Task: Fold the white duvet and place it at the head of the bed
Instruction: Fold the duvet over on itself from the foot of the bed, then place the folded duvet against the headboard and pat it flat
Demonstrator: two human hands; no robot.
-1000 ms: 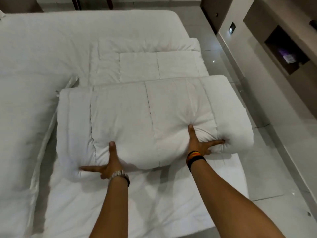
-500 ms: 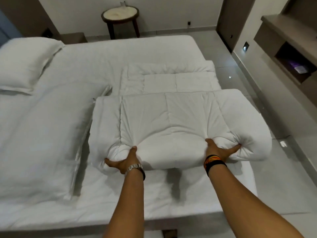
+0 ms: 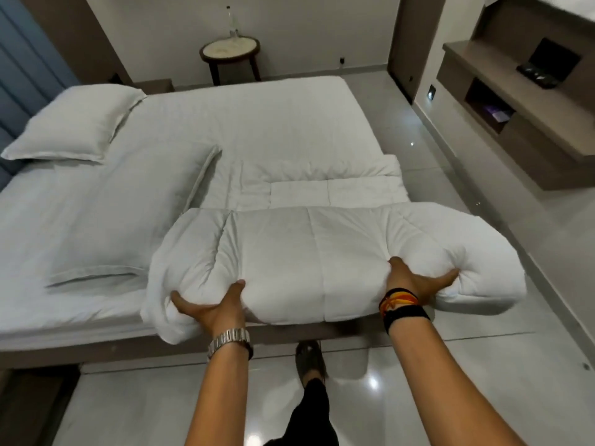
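The white duvet (image 3: 309,252), folded into a thick quilted bundle, is lifted at the near edge of the bed (image 3: 251,120). My left hand (image 3: 214,305) grips its near left underside, thumb on top. My right hand (image 3: 415,281) grips the near right part, fingers spread into the padding. Both ends of the bundle sag past my hands. A second folded white quilted layer (image 3: 322,185) lies flat on the bed just behind the bundle. The head of the bed is at the left, by the blue headboard (image 3: 29,75).
A white pillow (image 3: 74,123) lies at the far left and another (image 3: 106,214) nearer. A round side table (image 3: 230,51) stands beyond the bed. A wall shelf unit (image 3: 515,107) is on the right. Glossy tiled floor (image 3: 450,365) and my foot (image 3: 310,358) are below.
The duvet bundle has been lifted off the mattress and drawn toward me past the bed's edge. My fingers have gone from pressing on top to gripping under it. The view has pulled back.
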